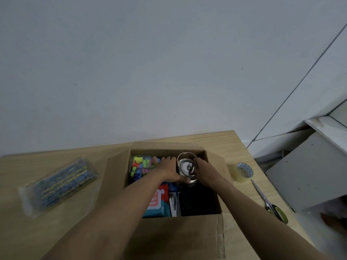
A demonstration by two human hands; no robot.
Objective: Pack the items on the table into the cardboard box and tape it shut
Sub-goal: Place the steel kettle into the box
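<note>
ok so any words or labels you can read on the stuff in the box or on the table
"of": white script on the blue pack in the cardboard box; partly hidden, so uncertain.
White print on the red and teal pack: too blurred to read.
Nothing readable on the glass jar, tape roll or scissors.

We take this for a plain workroom or an office corner. A bare pale wall [169, 62] stands behind a wooden table [18, 231], grey panels [309, 175] are at the right, and packing things lie out: a box [178, 239], tape [244, 172], scissors [270, 204].
</note>
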